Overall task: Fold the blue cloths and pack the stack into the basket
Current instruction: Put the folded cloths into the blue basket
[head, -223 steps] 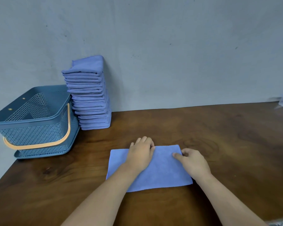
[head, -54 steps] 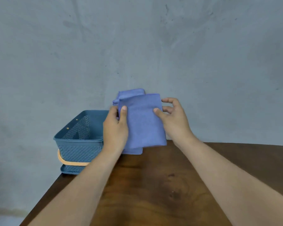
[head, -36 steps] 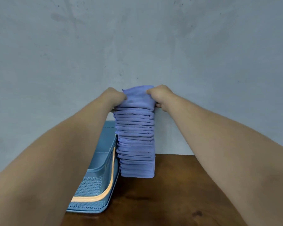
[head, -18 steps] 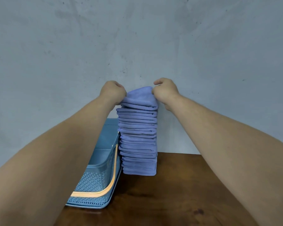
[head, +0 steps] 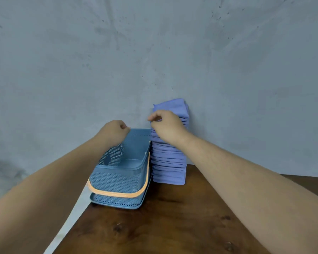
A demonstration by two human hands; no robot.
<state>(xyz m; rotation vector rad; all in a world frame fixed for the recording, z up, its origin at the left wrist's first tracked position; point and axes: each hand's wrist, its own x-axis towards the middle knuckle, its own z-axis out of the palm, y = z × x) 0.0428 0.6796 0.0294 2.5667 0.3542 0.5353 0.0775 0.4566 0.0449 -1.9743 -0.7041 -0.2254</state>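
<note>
Our stack of folded blue cloths (head: 168, 162) stands upright mid-frame, basket (head: 116, 178) just left of it. Right hand (head: 166, 127) curls against its upper left edge, can't tell if it's gripping. Left hand (head: 115, 132) is fisted and empty above the basket.

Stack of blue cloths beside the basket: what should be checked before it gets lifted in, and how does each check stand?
1. Stack upright: ok, it stands on the table beside the basket.
2. Basket interior free: ok, nothing shows inside.
3. Orange handle out of the way: ok, folded down across the front.
4. Left hand free: ok, curled, holding nothing.
5. Right hand gripping the stack: cannot tell; it covers the stack's left edge.
6. Stack fits upright: probably not ok; it rises far above the rim.
</note>
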